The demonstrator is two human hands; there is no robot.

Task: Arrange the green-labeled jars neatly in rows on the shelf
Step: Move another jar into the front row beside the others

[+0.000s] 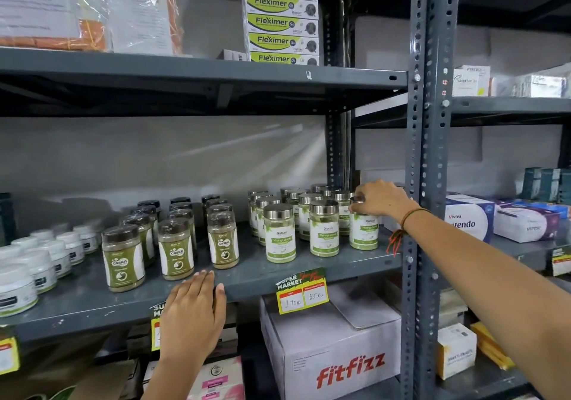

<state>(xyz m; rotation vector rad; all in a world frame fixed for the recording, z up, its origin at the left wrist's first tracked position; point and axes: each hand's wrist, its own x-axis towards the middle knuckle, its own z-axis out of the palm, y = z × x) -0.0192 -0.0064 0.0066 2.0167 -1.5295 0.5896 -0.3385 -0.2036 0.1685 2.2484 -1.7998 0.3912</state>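
On the grey metal shelf [247, 279] stood a cluster of clear glass jars with silver lids and green-and-white labels [280, 233], near its right end; at least ten could be counted, though the back ones overlapped too much for an exact tally. Three stood along the front, and the right hand [378, 198] was closed over the lid of the rightmost jar [364, 229], which stood upright on the shelf. The left hand [193, 313] lay flat and open on the shelf's front edge, holding nothing. To the left stood three rows of brown-lidded jars of olive powder [123, 259], about four deep, and further left several squat white tubs [17, 285]. A yellow price tag [302, 291] hung below the glass jars.
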